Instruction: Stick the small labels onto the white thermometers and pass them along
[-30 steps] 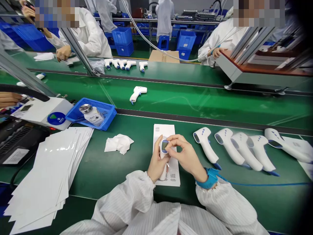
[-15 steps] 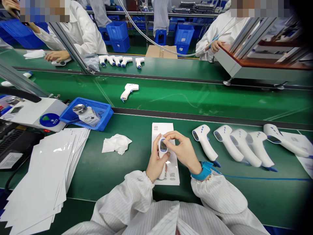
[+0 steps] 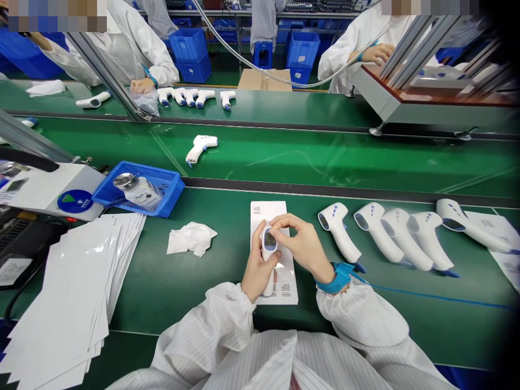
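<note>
Left hand closed around infrared thermometer, head at 12 o'clock, handle toward 6; right hand fingertips pinching head, both over white leaflet.

No legible text. Fine print on the white paper sheet, too small to read; at ten o'clock from it, unreadable label on the glass bottle; at nine o'clock, unreadable blue round sticker.

You'll see white thermometers with blue dots, white pinstriped sleeves, a blue wrist strap, and a green bench.
</note>
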### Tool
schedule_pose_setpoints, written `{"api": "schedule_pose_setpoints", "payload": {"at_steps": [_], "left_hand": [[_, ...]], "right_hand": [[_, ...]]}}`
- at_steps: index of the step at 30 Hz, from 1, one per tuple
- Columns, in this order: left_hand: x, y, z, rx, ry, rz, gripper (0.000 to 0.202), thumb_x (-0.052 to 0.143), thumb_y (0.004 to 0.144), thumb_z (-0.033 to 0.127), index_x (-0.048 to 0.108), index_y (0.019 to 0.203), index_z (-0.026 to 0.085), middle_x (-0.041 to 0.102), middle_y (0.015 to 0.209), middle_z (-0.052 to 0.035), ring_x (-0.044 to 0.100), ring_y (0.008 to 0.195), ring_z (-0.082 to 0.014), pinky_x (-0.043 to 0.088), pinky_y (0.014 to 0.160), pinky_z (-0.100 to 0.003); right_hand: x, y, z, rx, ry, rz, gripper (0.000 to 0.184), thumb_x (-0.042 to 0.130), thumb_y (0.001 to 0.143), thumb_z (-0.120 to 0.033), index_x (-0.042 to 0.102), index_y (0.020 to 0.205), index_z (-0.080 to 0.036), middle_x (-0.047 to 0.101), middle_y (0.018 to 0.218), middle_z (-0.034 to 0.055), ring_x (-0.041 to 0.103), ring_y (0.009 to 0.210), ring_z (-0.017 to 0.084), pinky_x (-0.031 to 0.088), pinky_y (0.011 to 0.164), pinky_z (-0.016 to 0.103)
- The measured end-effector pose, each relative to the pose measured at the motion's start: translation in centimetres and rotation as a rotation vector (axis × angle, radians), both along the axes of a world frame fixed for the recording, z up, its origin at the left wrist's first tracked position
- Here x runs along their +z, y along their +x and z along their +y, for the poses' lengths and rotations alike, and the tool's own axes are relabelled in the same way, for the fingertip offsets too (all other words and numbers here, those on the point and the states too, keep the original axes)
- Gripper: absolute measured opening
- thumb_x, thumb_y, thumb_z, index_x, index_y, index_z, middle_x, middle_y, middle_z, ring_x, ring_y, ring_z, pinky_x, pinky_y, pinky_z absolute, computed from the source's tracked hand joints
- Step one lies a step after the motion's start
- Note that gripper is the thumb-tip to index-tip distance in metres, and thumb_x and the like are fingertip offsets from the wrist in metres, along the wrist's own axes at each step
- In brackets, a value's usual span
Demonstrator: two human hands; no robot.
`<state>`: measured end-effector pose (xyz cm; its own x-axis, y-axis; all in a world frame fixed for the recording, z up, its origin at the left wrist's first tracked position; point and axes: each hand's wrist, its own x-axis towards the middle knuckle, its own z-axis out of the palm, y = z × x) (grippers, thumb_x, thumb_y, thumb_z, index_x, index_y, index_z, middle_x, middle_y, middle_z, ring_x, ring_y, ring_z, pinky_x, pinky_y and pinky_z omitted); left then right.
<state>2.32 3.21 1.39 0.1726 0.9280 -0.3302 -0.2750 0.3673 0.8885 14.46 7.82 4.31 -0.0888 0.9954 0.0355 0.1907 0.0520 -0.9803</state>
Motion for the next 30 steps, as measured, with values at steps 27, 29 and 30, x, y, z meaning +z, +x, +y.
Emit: {"api": "schedule_pose_setpoints", "payload": {"at_steps": [27,29,30], "left_hand": [[0.63,-0.34,-0.16,-0.028,-0.050,-0.078,0.084,0.061,0.081,0.022,0.012,0.149,0.034,0.057,0.108,-0.0050,0.049,0.046,-0.0053,0.043,0.038,-0.021],[0.61,-0.40,-0.19,-0.024,-0.056,-0.090,0.082,0.060,0.083,0.025,0.012,0.149,0.033,0.058,0.096,-0.0025,0.048,0.044,-0.0057,0.043,0.039,-0.021],[0.54,-0.44,-0.21,-0.024,-0.056,-0.096,0.081,0.059,0.084,0.027,0.012,0.149,0.033,0.057,0.090,-0.0009,0.047,0.043,-0.0059,0.043,0.039,-0.021]], "right_hand": [[-0.21,-0.13,0.09,-0.005,0.007,-0.009,0.007,0.066,0.074,-0.016,0.066,0.070,-0.021,0.069,0.090,0.0017,0.064,0.087,0.018,0.048,0.083,0.032],[-0.19,-0.14,0.05,-0.005,0.010,-0.009,0.007,0.066,0.075,-0.016,0.066,0.070,-0.021,0.069,0.089,0.0016,0.064,0.087,0.017,0.048,0.083,0.032],[-0.19,-0.14,0.04,-0.004,0.012,-0.010,0.007,0.066,0.075,-0.016,0.066,0.070,-0.021,0.070,0.090,0.0016,0.064,0.087,0.017,0.048,0.083,0.032]]}}
